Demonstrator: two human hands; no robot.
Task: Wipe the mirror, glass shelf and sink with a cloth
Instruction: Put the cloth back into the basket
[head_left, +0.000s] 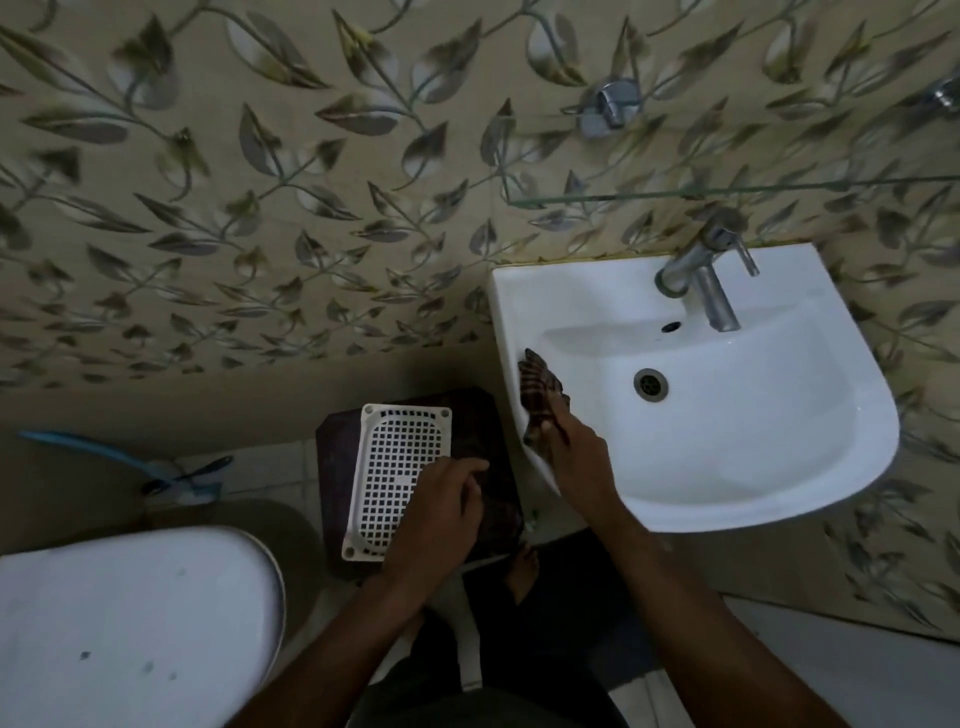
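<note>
A white wall-hung sink (779, 457) fills the right side, with a drain (651, 384) in the bowl and a metal tap (706, 280) at its back. My right hand (576, 457) grips a dark checked cloth (540, 395) and holds it against the sink's left rim. My left hand (441, 514) hangs over the stool to the left, fingers loosely curled, holding nothing that I can see. A glass shelf (727, 195) runs along the wall above the tap. The mirror is out of view.
A white perforated plastic tray (395, 457) lies on a dark stool (337, 467) left of the sink. A white toilet lid (130, 623) sits at the lower left. A blue-handled brush (119, 457) leans at the wall. A chrome wall fitting (608, 106) is above the shelf.
</note>
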